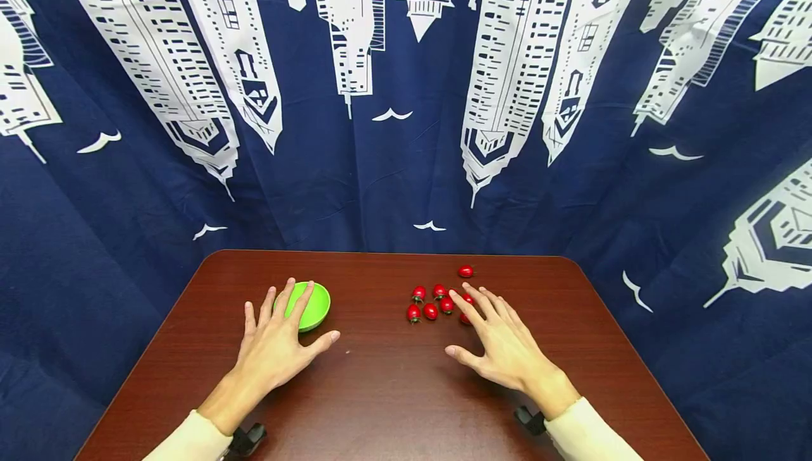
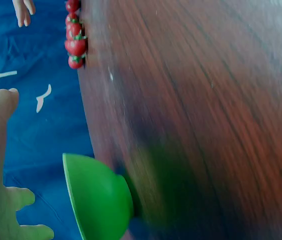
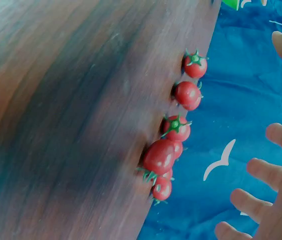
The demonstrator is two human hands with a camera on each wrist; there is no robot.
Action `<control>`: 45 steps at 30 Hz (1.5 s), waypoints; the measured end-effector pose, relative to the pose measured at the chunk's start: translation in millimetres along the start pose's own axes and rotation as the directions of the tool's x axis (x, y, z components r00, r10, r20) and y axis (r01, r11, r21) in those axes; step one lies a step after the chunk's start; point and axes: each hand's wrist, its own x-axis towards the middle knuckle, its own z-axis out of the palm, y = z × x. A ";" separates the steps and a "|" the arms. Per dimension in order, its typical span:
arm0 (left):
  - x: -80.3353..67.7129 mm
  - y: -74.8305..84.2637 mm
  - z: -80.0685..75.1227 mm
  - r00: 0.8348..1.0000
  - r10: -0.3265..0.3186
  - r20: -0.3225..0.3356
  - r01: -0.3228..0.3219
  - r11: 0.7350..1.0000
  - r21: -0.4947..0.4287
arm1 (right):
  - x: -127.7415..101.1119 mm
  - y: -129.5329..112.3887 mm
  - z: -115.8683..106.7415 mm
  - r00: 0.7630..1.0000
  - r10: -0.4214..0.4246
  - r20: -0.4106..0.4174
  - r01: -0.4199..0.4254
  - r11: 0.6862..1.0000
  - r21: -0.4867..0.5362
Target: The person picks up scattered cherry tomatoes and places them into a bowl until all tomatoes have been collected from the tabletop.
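My hands are flat over the bench, by the bowl and the tomatoes.

My left hand [image 1: 275, 345] is open with straight fingers over the one small green plastic bowl [image 1: 315, 304]. My right hand [image 1: 501, 345] is open too, fingertips at the little red cherry tomatoes with green tops [image 1: 431, 311]. I count about eight, one [image 1: 466, 271] apart at the back; my fingers may hide some. They are round, so I think a bump could roll them off the dark brown wooden bench [image 1: 393, 390]. The bowl looks light and could slide.

Cherry tomatoes [image 3: 175, 127] cluster on the wooden table [image 3: 71, 110] near the right hand's [image 3: 276, 200] spread fingers.
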 end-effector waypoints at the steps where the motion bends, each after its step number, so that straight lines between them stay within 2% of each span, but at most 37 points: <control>1: 1.1 -1.9 0.0 1.000 -0.005 -0.003 0.005 1.000 -0.007 | 0.9 -1.1 0.1 1.000 -0.008 -0.004 0.008 1.000 0.004; 9: 10.3 -13.4 -2.7 0.999 -0.039 0.010 0.039 0.998 -0.044 | 10.9 -10.8 1.2 0.998 -0.056 -0.022 0.057 0.998 0.015; 16: 18.5 -23.3 -4.1 0.998 -0.054 0.022 0.055 0.998 -0.044 | 21.0 -22.5 2.1 0.996 -0.087 0.004 0.086 0.995 0.050; 29: 27.3 -34.1 0.5 0.999 -0.031 0.027 0.032 0.998 -0.051 | 32.7 -32.4 6.5 0.990 -0.134 0.033 0.132 0.989 0.065; 34: 29.4 -36.5 1.6 0.999 -0.019 0.030 0.021 0.998 -0.058 | 35.2 -34.4 7.0 0.988 -0.151 0.021 0.150 0.986 0.072; 38: 29.8 -37.9 2.0 0.999 -0.019 0.036 0.022 0.997 -0.077 | 37.7 -37.0 7.5 0.982 -0.190 -0.009 0.190 0.979 0.068; 45: 28.9 -37.1 0.0 0.999 0.036 0.010 -0.034 0.985 -0.167 | 42.9 -44.1 10.1 0.976 -0.216 -0.003 0.215 0.973 0.085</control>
